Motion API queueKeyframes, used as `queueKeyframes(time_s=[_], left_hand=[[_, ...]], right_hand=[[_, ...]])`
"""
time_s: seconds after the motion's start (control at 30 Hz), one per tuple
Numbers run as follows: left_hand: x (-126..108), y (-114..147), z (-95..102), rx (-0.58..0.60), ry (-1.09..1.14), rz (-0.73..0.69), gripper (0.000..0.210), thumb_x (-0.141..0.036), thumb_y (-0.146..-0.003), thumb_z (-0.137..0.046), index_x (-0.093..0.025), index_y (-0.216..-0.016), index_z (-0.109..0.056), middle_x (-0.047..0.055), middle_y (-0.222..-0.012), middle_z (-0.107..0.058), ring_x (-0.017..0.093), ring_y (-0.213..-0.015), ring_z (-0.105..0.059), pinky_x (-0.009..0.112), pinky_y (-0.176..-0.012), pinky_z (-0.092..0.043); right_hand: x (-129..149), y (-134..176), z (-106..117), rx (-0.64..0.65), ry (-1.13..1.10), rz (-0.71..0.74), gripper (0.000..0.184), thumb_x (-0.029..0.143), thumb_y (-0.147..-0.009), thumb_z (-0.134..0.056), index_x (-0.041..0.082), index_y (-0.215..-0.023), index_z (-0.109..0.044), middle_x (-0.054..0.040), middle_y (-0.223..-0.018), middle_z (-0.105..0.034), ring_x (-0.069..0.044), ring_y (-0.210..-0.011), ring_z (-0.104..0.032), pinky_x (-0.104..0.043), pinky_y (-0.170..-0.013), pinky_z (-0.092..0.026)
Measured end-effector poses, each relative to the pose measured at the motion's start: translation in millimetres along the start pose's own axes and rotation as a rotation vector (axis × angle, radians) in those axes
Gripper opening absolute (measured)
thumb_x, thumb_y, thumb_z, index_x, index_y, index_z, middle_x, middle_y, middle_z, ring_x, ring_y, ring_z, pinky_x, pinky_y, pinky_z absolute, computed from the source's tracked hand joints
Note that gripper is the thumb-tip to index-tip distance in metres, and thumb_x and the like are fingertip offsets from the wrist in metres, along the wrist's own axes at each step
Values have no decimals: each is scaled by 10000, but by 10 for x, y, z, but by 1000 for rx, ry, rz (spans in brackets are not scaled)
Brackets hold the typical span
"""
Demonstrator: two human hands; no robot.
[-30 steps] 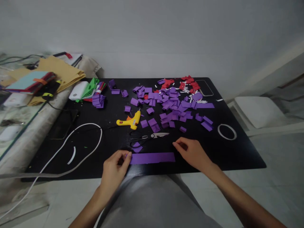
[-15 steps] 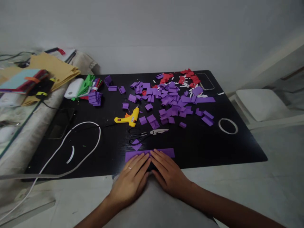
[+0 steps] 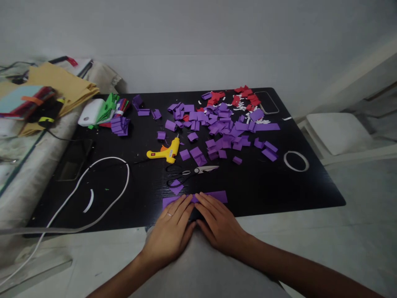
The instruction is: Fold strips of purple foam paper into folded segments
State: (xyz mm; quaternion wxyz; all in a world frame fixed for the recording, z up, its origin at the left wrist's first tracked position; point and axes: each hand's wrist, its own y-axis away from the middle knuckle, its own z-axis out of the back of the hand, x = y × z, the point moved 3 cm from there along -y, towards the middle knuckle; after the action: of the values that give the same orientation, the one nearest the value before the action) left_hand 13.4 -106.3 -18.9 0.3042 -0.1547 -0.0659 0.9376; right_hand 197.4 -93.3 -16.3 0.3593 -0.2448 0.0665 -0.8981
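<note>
At the near edge of a black table (image 3: 263, 182), a person's left hand (image 3: 168, 231) and right hand (image 3: 219, 228) lie side by side, palms down, fingers stretched out and gripping nothing; the purple strip (image 3: 221, 196) lies beneath both sets of fingertips, its ends showing to left and right; scissors (image 3: 207, 169) sit just beyond it, a yellow glue gun (image 3: 170, 153) farther off to the left; purple pieces (image 3: 228, 129) are heaped toward the far side; a white ring (image 3: 285, 159) lies at right.
</note>
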Motion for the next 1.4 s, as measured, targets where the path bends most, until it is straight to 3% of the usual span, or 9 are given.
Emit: queueKeyframes(time_s=[0.53,0.87,1.1,1.27,1.4], left_hand=[[-66,-162,-11,35,-104,94,567,-425,-1034,-565,-103,-1499,-538,176,-1345,-701,326,-1226,-639,466,-1026,-509],[325,277,211,-28,-237,84,637,-514,-1066,-467,-84,-1535,-497,197,-1286,-719,351,-1195,-644,482,-1018,-485],[389,363,150,-53,-244,94,682,-519,-1041,-533,-74,-1553,-464,205,-1323,-696,375,-1212,-613,500,-1027,-486],[400,367,134,-65,-220,103,654,-467,-1008,-619,-92,-1530,-499,200,-1329,-686,372,-1224,-606,488,-1043,-483],[425,394,139,-53,-218,92,632,-435,-1015,-607,-82,-1526,-494,193,-1335,-683,362,-1228,-603,476,-1043,-486]], right_hand=[[-296,295,235,-27,147,-202,337,234,-1057,-517,94,-1347,-618,-170,-1402,-708,-302,-1332,-673,-546,-1142,-557],[-330,294,268,-43,108,-187,321,215,-1047,-536,130,-1334,-652,-137,-1364,-737,-293,-1295,-702,-577,-1128,-559],[-300,97,271,-243,51,-149,294,163,-1003,-600,168,-1281,-694,-130,-1267,-785,-281,-1222,-744,-551,-1125,-565],[-5,-180,72,-56,-88,94,391,221,-1027,-586,78,-1389,-626,-178,-1430,-688,-262,-1400,-620,-455,-1182,-538],[-23,-124,25,16,-49,55,410,254,-1075,-506,87,-1438,-595,-149,-1472,-662,-258,-1414,-608,-470,-1186,-535]])
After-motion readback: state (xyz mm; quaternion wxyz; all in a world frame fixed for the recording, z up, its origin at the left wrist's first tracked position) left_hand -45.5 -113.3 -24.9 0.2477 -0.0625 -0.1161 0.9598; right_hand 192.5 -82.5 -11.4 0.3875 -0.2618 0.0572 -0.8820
